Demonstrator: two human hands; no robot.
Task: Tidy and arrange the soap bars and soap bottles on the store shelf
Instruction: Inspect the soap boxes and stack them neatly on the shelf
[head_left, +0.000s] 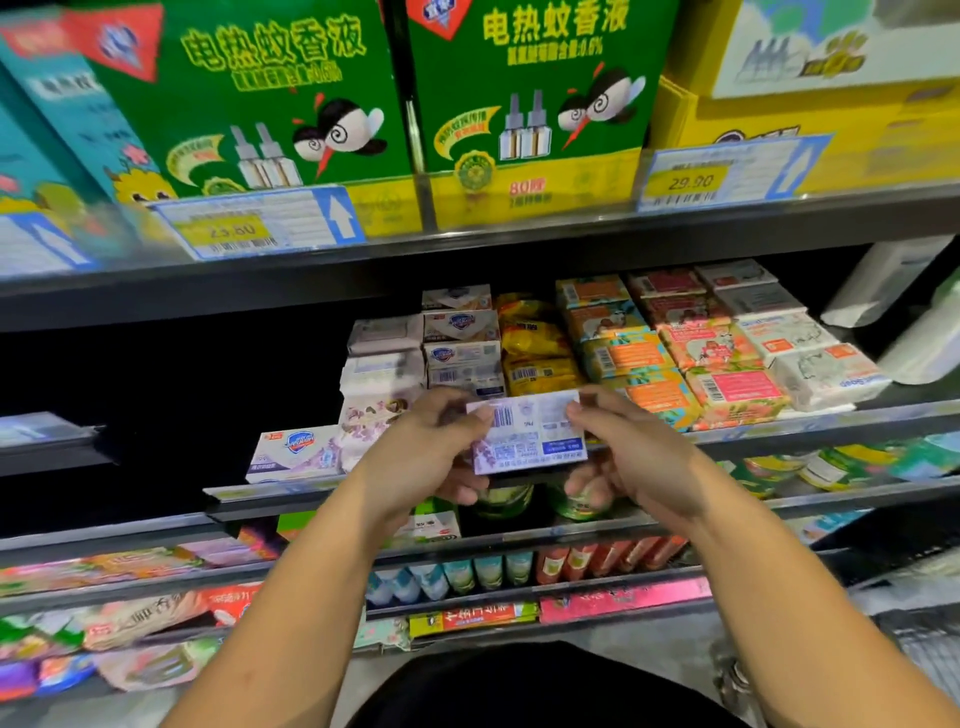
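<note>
Store shelf (779, 423) stacked with wrapped soap bars | my left hand (431, 447) and right hand (631, 457) pinch opposite ends of a lavender soap box (530, 434), barcode side facing me

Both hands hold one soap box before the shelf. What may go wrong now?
The soap box shows its barcode side; it may be shelved wrong way round, unlike the logo-front box on the left.
The left hand and right hand pinch only its short ends, so it might slip.
Pushing it in may topple the uneven lavender stack.
</note>
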